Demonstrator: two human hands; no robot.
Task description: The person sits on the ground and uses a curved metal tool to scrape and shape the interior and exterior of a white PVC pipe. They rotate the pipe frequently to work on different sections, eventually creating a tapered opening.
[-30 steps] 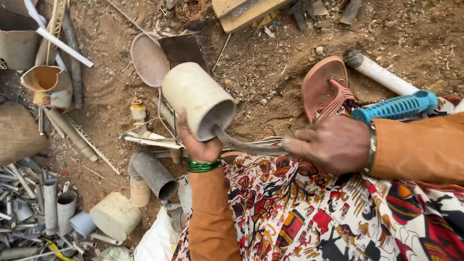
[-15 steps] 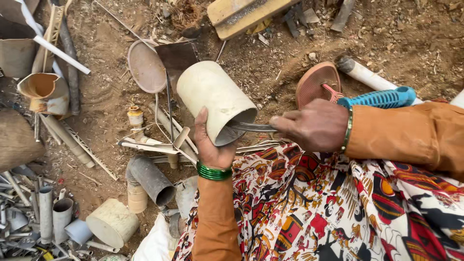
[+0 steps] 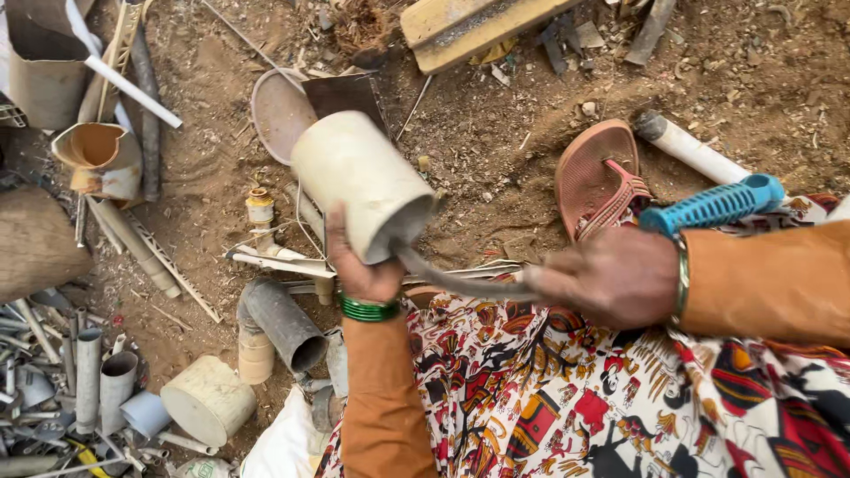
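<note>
My left hand (image 3: 359,265), with green bangles at the wrist, grips a wide cream-coloured plastic pipe piece (image 3: 359,181) and holds it tilted above the dirt, open end towards me. My right hand (image 3: 611,279) is closed on a curved dark metal blade (image 3: 452,279) whose tip reaches into the pipe's open end. A tool with a blue ribbed handle (image 3: 713,205) lies by my right wrist. My patterned skirt (image 3: 567,398) fills the lower right.
Scrap pipes lie on the brown dirt: a grey pipe (image 3: 283,323), a cream stub (image 3: 208,400), several thin grey tubes (image 3: 88,381) at the lower left. A pink sandal (image 3: 598,177), a white pipe (image 3: 691,150), a round metal lid (image 3: 274,111) and wooden planks (image 3: 478,26) lie farther off.
My right hand has pulled to the right, so more of the curved blade shows between it and the pipe. The left hand still holds the pipe, which has shifted slightly.
</note>
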